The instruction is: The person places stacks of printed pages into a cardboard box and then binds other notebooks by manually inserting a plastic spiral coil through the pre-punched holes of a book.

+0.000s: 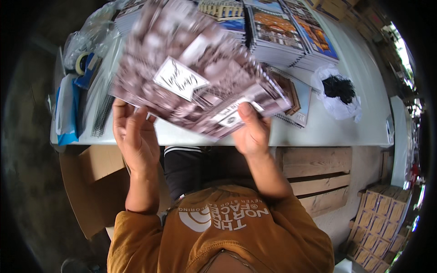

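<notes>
Notebook (182, 59) raised above the table (296, 138), between and beyond my right grip (252, 133), which pinches its near edge, and my left grip (136, 133), whose closure I cannot tell, should handle light, bendy and slick, best taken by the edges.

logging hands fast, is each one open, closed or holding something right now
Left hand: fingers bent by the sepia spiral-bound stationery; grip cannot be told.
Right hand: holding that stationery, thumb on top.
</notes>
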The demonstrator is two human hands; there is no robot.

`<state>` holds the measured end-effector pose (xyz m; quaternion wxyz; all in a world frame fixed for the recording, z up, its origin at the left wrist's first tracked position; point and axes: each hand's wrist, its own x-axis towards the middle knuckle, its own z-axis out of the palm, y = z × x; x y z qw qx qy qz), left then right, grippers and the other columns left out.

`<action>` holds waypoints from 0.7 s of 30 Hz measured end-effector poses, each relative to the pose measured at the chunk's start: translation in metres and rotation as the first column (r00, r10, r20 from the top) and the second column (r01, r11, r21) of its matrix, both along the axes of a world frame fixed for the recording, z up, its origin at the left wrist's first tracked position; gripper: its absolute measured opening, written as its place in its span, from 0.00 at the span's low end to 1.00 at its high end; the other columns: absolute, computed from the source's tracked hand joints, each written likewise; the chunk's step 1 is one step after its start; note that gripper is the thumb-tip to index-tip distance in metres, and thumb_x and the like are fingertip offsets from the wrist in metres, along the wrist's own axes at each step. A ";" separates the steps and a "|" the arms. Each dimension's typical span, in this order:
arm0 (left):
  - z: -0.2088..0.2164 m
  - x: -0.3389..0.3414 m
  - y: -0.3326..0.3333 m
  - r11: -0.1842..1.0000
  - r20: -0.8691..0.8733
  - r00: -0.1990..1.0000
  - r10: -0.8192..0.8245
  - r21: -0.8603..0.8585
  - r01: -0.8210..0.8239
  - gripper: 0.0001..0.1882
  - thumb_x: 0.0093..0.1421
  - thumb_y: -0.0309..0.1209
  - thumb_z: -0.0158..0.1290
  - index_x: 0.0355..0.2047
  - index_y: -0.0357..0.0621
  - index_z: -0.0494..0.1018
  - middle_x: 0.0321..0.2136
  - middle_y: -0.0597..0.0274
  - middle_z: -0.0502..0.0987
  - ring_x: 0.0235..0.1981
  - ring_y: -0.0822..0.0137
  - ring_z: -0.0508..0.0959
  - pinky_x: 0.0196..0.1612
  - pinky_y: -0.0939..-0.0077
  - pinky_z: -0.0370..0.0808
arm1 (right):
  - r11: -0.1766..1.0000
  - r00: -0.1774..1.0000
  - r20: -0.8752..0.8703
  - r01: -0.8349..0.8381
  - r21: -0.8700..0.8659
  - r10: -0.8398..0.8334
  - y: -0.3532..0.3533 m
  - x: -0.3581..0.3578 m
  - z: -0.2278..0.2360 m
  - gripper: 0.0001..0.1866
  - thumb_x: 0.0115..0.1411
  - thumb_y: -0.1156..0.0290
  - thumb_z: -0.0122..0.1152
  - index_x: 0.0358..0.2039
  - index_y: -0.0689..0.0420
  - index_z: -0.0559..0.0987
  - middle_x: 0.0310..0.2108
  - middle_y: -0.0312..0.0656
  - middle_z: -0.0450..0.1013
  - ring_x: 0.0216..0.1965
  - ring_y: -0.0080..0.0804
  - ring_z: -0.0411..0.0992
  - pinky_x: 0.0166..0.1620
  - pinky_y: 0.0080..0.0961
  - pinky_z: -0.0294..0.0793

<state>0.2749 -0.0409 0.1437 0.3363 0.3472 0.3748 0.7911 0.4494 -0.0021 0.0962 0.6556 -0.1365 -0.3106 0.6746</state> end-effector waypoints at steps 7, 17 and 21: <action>-0.132 -0.032 -0.019 0.860 -0.376 0.904 -0.204 -0.510 -0.018 0.23 0.47 0.13 0.44 0.46 0.37 0.64 0.40 0.63 0.70 0.46 0.69 0.69 0.50 0.74 0.64 | 0.952 0.690 0.718 -0.272 0.142 0.091 0.005 0.023 -0.078 0.09 0.54 0.75 0.62 0.36 0.63 0.78 0.31 0.36 0.77 0.33 0.20 0.72 0.38 0.18 0.72; -0.122 -0.228 0.051 0.654 -0.984 -0.116 -0.136 -0.002 -0.756 0.14 0.56 0.42 0.52 0.37 0.48 0.75 0.38 0.56 0.74 0.38 0.56 0.75 0.41 0.64 0.69 | 0.928 0.728 0.683 -0.287 0.239 0.049 0.000 0.012 -0.049 0.17 0.52 0.79 0.61 0.45 0.64 0.75 0.43 0.49 0.74 0.45 0.31 0.73 0.49 0.23 0.70; -0.086 -0.247 0.061 0.608 -0.990 0.128 -0.059 -0.137 -0.782 0.14 0.55 0.42 0.54 0.34 0.46 0.76 0.35 0.56 0.75 0.39 0.56 0.75 0.40 0.65 0.70 | 0.884 0.721 0.689 -0.365 0.292 0.071 0.010 0.021 -0.053 0.16 0.54 0.78 0.60 0.44 0.64 0.76 0.43 0.48 0.74 0.44 0.29 0.73 0.49 0.24 0.70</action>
